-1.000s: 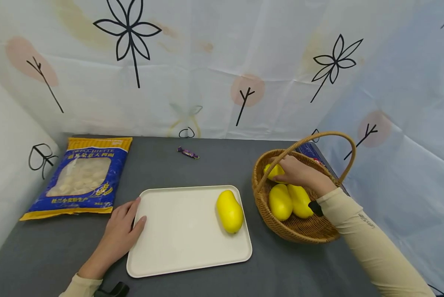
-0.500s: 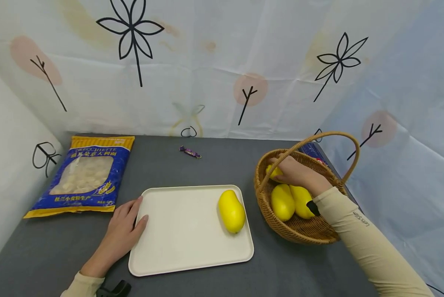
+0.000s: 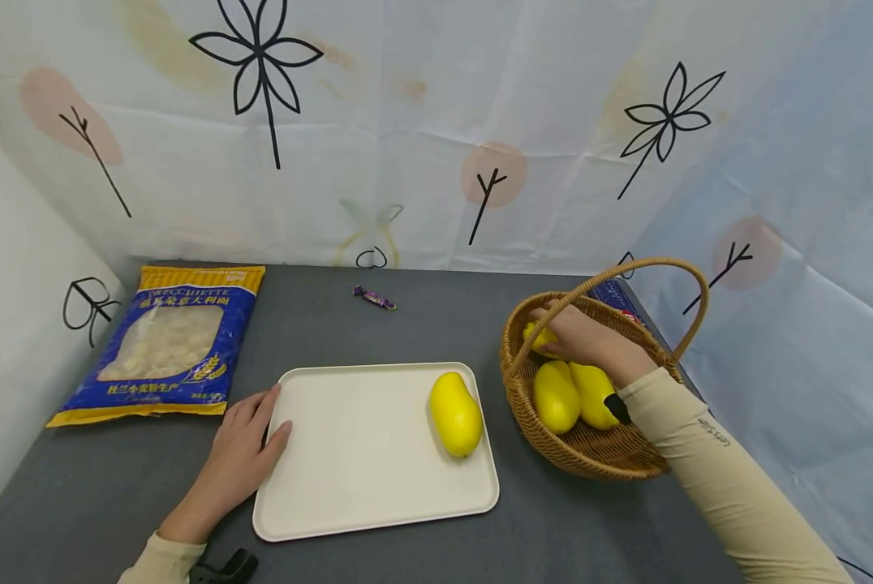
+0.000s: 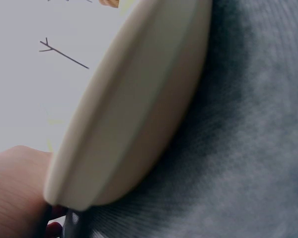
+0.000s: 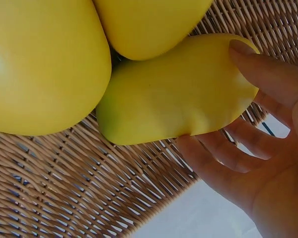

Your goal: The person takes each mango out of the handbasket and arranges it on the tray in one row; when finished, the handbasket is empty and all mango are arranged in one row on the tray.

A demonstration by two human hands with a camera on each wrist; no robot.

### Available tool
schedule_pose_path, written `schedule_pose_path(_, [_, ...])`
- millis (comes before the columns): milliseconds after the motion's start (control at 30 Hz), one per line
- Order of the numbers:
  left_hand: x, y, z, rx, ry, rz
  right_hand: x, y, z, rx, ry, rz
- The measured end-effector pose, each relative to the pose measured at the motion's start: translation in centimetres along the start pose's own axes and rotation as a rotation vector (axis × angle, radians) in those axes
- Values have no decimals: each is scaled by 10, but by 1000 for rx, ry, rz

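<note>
Since a second ago, I see only small shifts: the right hand (image 3: 582, 337) has crept slightly leftward over the basket (image 3: 590, 466), and its pale sleeve (image 3: 707, 442) has moved the same way. The black piece (image 3: 616, 408) at the wrist now overlaps a little more of the basket's rightmost yellow fruit (image 3: 590, 397). The head-worn view has also swung a touch left, so everything on the table (image 3: 320, 332) sits slightly farther right in it.
</note>
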State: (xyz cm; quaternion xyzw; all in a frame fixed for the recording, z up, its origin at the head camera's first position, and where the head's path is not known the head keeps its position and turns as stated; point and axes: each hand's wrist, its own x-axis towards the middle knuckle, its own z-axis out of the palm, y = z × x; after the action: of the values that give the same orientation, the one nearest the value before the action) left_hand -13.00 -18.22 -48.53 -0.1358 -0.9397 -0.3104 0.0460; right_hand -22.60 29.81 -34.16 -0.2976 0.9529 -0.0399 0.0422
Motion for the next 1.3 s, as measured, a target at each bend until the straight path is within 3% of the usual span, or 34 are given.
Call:
schedule_pose_path(567, [0,-2,0,1,-11,-11,-8,-7,-19,13,-8,94])
schedule_pose_path(800, [0,-2,1,0,-2,-4,-34,-20,-40,-15,-1,176])
schedule_pose_path(1000, [1,-2,2,-4,-1,-3,-54,-30,-57,34,-12,236])
schedule_pose_path(1300, [1,-3,1,-10,-7,-6,-80,-41,-71,32,23,231])
